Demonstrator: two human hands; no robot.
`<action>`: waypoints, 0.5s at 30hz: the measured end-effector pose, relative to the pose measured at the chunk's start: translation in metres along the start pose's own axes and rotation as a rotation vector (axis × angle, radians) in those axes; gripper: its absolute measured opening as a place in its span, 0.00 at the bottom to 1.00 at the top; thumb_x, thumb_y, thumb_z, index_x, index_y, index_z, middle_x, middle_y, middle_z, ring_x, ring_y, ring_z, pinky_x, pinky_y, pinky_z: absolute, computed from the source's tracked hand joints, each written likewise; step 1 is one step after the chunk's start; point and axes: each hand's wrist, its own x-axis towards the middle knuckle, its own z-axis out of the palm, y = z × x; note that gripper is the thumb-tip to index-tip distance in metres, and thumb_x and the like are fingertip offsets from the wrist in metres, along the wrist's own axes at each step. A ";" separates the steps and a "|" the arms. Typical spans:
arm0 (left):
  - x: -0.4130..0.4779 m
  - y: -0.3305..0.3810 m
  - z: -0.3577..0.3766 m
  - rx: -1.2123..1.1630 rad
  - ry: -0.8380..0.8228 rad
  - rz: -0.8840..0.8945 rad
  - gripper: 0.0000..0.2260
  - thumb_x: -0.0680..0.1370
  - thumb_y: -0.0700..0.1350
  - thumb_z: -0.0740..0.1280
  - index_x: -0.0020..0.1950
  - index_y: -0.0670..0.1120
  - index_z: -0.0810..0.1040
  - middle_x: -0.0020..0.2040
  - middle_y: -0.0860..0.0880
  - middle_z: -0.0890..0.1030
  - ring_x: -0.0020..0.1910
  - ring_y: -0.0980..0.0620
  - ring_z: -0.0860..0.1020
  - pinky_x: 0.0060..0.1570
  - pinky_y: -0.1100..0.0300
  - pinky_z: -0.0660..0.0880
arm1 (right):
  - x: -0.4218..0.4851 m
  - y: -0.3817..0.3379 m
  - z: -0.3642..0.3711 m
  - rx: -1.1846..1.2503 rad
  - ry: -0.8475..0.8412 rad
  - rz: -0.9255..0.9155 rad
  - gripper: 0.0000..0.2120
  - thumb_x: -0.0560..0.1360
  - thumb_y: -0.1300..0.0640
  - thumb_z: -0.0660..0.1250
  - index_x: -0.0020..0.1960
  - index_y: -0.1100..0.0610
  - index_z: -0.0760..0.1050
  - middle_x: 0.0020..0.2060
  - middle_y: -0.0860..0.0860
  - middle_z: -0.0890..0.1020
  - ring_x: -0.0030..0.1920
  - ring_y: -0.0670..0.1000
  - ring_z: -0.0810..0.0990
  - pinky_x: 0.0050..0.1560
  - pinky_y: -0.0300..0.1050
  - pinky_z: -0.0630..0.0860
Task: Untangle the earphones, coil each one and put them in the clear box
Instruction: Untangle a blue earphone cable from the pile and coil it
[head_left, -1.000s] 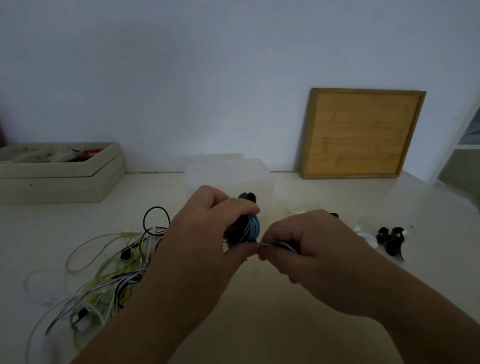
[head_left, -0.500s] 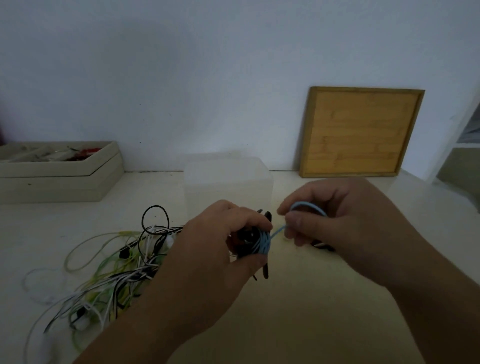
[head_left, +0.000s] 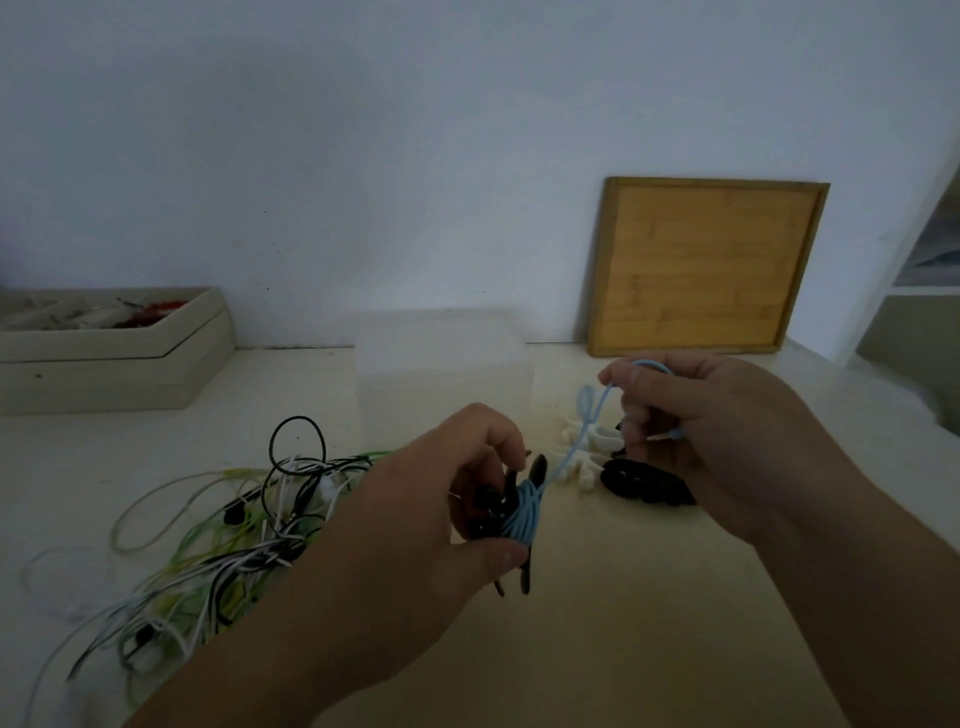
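Two hands shared one light-blue earphone cable above the table, near the clear box. The left hand gripped its coil on a black winder, and the right hand pinched the free end.

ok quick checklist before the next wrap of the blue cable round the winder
1. Left hand grip on the black winder: ok, fingers curled round it.
2. Right hand holding the blue cable: ok, pinched at the fingertips.
3. Cable line between the hands: ok, runs fairly straight.
4. Slack near the right hand: not ok, a small stray loop sits there.
5. Cable free of the tangle: ok, the pile lies apart to the left.
6. Clear box open: cannot tell.
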 end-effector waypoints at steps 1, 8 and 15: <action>0.001 -0.003 -0.001 0.001 0.003 -0.010 0.22 0.68 0.41 0.78 0.50 0.58 0.71 0.46 0.56 0.76 0.43 0.52 0.78 0.43 0.54 0.77 | 0.003 0.001 -0.004 0.031 0.030 0.016 0.05 0.76 0.61 0.68 0.45 0.63 0.81 0.27 0.52 0.73 0.27 0.49 0.73 0.31 0.42 0.74; 0.002 -0.010 -0.005 -0.024 0.003 -0.042 0.22 0.68 0.41 0.78 0.51 0.58 0.72 0.46 0.55 0.77 0.44 0.51 0.79 0.44 0.50 0.80 | 0.026 0.003 -0.035 0.102 0.309 0.113 0.04 0.75 0.60 0.70 0.48 0.60 0.81 0.23 0.48 0.72 0.22 0.45 0.69 0.20 0.36 0.65; 0.004 -0.010 -0.005 -0.103 0.067 -0.042 0.23 0.67 0.38 0.79 0.51 0.59 0.73 0.45 0.53 0.77 0.42 0.49 0.79 0.44 0.47 0.80 | 0.027 0.002 -0.036 -0.004 0.391 0.020 0.12 0.77 0.57 0.69 0.61 0.55 0.75 0.49 0.54 0.80 0.42 0.55 0.85 0.38 0.47 0.80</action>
